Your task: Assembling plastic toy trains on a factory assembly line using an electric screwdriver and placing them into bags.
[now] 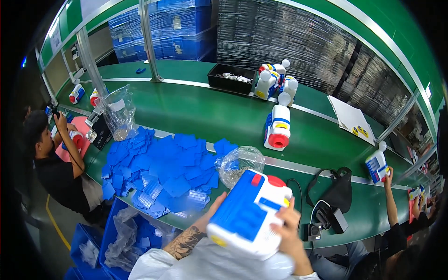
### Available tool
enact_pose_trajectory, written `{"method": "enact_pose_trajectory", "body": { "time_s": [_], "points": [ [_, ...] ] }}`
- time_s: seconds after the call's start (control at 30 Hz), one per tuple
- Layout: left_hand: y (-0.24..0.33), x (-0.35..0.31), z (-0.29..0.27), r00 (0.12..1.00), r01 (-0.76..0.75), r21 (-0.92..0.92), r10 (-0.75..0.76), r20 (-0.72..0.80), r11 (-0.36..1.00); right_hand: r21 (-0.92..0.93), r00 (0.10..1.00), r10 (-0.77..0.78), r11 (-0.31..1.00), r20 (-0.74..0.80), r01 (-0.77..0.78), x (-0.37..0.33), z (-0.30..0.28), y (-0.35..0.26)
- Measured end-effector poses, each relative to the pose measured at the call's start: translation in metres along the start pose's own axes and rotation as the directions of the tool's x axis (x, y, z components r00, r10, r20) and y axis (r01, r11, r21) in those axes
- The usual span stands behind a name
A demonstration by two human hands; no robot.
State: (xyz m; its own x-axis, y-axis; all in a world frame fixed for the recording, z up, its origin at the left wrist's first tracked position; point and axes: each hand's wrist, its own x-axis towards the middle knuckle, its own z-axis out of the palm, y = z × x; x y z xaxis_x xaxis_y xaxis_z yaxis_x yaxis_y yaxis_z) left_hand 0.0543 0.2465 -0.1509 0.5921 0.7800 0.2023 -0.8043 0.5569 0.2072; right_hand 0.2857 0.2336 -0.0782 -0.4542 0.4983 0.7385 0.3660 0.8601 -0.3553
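- unit [249, 219], white and blue, raised and tilted, at 6 o'clock in view, held between both hands.
- left hand [208, 216], partly hidden, grasping the unit's 9 o'clock side.
- right hand [290, 225], fingers bent around its 3 o'clock side.
- from the unit: blue sheets [158, 158], heaped at 10 o'clock; clear bag [241, 159], at 12.
- farther, second unit [280, 125], near 1 o'clock; black bin [226, 83], 12 o'clock.

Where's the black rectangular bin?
In the head view, the black rectangular bin sits at upper centre, toward the back of the green worktop, just left of the clustered white-and-blue plastic devices.
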Motion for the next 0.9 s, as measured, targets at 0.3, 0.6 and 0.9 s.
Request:
{"method": "enact_pose_trajectory", "body": {
  "time_s": [0.3,0.6,0.9],
  "points": [
    [0.026,-0.024,0.068,0.956,-0.018,0.827,0.252,-0.151,0.562,0.891,0.638,0.623,-0.290,0.453,-0.349,-0.024,0.053,-0.029],
    [0.032,-0.031,0.073,0.921,0.339,0.941,0.210,-0.327,-0.021,0.322,0.193,0.878,0.047,0.439,-0.946,-0.088,0.098,0.002],
    [0.073,-0.044,0.045,0.895,0.245,0.960,0.412,-0.170,-0.137,0.415,0.685,0.685,0.563,0.249,-0.714,0.031,0.074,-0.010]
  ]
}}
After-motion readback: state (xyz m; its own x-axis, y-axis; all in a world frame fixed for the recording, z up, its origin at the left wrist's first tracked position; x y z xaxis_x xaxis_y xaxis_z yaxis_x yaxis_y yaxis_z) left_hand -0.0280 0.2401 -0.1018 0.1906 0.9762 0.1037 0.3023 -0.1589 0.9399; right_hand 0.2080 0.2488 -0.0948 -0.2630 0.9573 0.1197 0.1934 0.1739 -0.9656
